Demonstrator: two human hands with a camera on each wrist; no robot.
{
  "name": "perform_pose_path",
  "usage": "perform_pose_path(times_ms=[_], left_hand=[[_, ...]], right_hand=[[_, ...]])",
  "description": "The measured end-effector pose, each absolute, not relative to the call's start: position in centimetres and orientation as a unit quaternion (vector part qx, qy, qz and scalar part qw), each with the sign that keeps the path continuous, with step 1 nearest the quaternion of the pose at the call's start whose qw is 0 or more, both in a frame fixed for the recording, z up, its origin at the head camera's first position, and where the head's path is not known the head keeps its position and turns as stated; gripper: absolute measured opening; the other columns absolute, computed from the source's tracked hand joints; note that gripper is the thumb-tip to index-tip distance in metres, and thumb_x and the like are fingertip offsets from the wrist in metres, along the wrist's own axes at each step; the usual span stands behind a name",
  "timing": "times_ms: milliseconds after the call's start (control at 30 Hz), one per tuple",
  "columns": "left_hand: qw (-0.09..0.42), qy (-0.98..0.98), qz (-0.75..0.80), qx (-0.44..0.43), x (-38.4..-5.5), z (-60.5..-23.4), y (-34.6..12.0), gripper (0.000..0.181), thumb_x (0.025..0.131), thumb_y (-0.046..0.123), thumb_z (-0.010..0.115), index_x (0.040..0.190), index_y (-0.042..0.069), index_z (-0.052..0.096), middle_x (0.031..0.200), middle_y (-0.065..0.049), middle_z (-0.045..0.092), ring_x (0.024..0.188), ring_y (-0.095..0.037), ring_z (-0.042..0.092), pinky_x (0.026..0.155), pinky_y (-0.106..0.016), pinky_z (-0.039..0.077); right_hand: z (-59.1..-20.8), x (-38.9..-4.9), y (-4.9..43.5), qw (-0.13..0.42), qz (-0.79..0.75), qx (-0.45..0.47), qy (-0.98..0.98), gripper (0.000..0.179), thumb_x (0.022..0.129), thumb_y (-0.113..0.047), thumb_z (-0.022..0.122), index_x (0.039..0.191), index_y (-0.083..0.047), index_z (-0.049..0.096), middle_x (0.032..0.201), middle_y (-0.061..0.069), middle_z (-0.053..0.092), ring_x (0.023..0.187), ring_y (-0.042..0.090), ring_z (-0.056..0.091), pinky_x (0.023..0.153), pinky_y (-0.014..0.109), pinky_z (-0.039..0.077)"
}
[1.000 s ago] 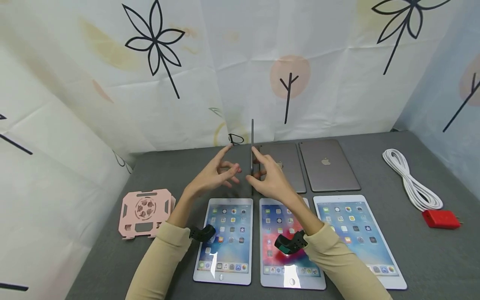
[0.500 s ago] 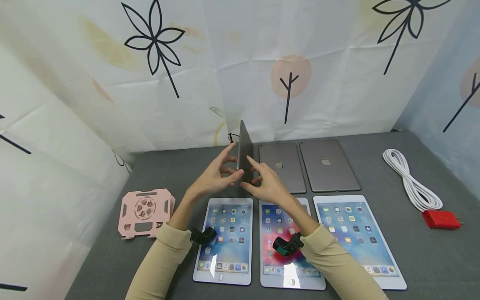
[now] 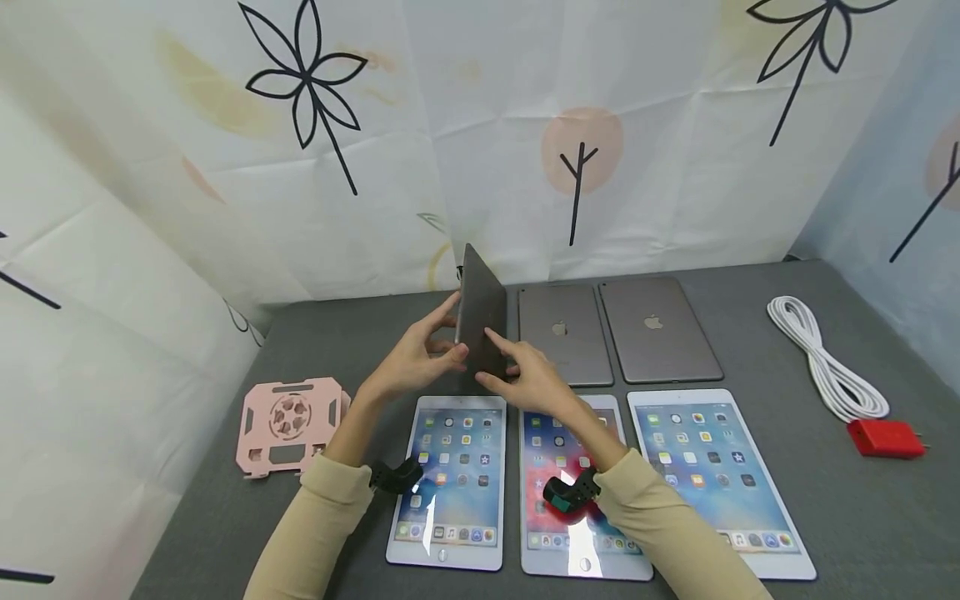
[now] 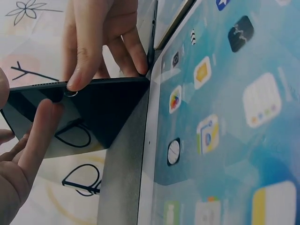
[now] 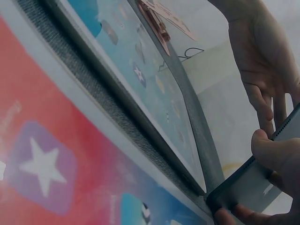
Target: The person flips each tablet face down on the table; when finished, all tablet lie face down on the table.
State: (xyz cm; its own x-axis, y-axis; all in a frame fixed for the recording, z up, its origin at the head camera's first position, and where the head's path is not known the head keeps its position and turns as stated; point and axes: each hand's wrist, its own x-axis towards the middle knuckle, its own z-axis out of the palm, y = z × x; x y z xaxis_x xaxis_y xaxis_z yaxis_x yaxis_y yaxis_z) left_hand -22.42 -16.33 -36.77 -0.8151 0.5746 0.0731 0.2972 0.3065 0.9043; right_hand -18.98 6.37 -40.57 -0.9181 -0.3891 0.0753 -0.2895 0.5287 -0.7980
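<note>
A dark grey tablet (image 3: 482, 317) stands on edge at the back, leaning left, its plain back turned toward the right. My right hand (image 3: 528, 379) holds it from the back side, forefinger stretched along the back and thumb at the near edge. In the left wrist view that thumb lies beside the tablet's home button (image 4: 71, 93). My left hand (image 3: 411, 358) grips the left edge, thumb in front and fingers against the screen side. The tablet's lower edge is close over the table, just behind a white tablet (image 3: 447, 483) with a lit screen.
Two more grey tablets, one in the middle (image 3: 564, 354) and one at right (image 3: 660, 342), lie face down. Two further white tablets (image 3: 579, 560) (image 3: 738, 500) lie face up in front. A pink folding stand (image 3: 292, 425) sits left; a white cable (image 3: 825, 367) and red charger (image 3: 887, 438) lie right.
The grey tablet, seen edge-on at first beside my right hand, has turned so its back shows and has shifted left. My left hand, at first apart from it, now grips its edge.
</note>
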Motion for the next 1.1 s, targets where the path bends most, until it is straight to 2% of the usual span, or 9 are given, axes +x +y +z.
perform_pose_path(times_ms=[200, 433, 667, 733, 867, 1000, 1100], left_hand=[[0.149, 0.787, 0.538, 0.262, -22.2, -36.8, -17.3, 0.087, 0.101, 0.012, 0.064, 0.166, 0.017, 0.007, 0.151, -0.028, 0.036, 0.112, -0.047, 0.069, 0.092, -0.043, 0.060], [0.145, 0.806, 0.533, 0.213, -21.9, -37.2, -18.4, 0.090, 0.097, 0.006, 0.069, 0.165, 0.009, 0.011, 0.139, -0.026, 0.049, 0.122, -0.045, 0.066, 0.093, -0.040, 0.059], [0.129, 0.838, 0.501, 0.171, -21.5, -37.8, -19.4, 0.094, 0.092, 0.006, 0.076, 0.163, -0.001, 0.014, 0.140, -0.028, 0.057, 0.124, -0.044, 0.065, 0.095, -0.046, 0.059], [0.126, 0.846, 0.491, 0.166, -21.4, -38.1, -19.6, 0.095, 0.091, 0.008, 0.077, 0.162, -0.002, 0.014, 0.140, -0.029, 0.057, 0.124, -0.044, 0.065, 0.095, -0.047, 0.058], [0.123, 0.856, 0.476, 0.159, -21.5, -38.7, -20.1, 0.095, 0.091, 0.010, 0.077, 0.161, -0.004, 0.016, 0.136, -0.030, 0.059, 0.122, -0.044, 0.066, 0.094, -0.047, 0.059], [0.134, 0.862, 0.468, 0.142, -21.7, -39.3, -20.4, 0.095, 0.089, 0.009, 0.078, 0.161, -0.004, 0.017, 0.135, -0.030, 0.058, 0.119, -0.043, 0.067, 0.093, -0.046, 0.058], [0.145, 0.868, 0.459, 0.125, -22.0, -39.6, -20.7, 0.096, 0.088, 0.010, 0.080, 0.161, -0.003, 0.019, 0.142, -0.033, 0.053, 0.110, -0.035, 0.071, 0.091, -0.042, 0.058]], right_hand=[[-40.6, -18.9, 6.2, 0.051, -0.427, -0.194, 0.882, 0.068, 0.098, -0.031, 0.069, 0.158, -0.015, 0.040, 0.134, 0.031, 0.055, 0.113, 0.044, 0.067, 0.089, 0.049, 0.060], [-40.7, -18.7, 5.8, 0.054, -0.402, -0.177, 0.897, 0.060, 0.097, -0.030, 0.071, 0.152, -0.016, 0.051, 0.135, 0.025, 0.056, 0.113, 0.037, 0.065, 0.094, 0.054, 0.052], [-41.0, -18.7, 5.3, 0.046, -0.375, -0.169, 0.910, 0.060, 0.095, -0.029, 0.073, 0.148, -0.008, 0.054, 0.131, 0.023, 0.056, 0.093, 0.024, 0.054, 0.074, 0.035, 0.045], [-41.1, -18.6, 5.2, 0.043, -0.362, -0.160, 0.917, 0.064, 0.094, -0.031, 0.074, 0.147, -0.002, 0.053, 0.128, 0.025, 0.056, 0.093, 0.027, 0.052, 0.075, 0.037, 0.046], [-41.3, -18.5, 5.2, 0.034, -0.320, -0.134, 0.937, 0.074, 0.092, -0.039, 0.076, 0.143, 0.010, 0.052, 0.128, 0.029, 0.056, 0.100, 0.033, 0.051, 0.089, 0.047, 0.047], [-41.2, -18.5, 5.1, 0.035, -0.287, -0.125, 0.949, 0.077, 0.090, -0.043, 0.077, 0.140, 0.012, 0.054, 0.125, 0.029, 0.055, 0.096, 0.033, 0.050, 0.088, 0.047, 0.048], [-41.2, -18.6, 5.1, 0.038, -0.282, -0.123, 0.951, 0.076, 0.090, -0.044, 0.077, 0.139, 0.011, 0.056, 0.124, 0.028, 0.055, 0.095, 0.032, 0.050, 0.086, 0.045, 0.049]])
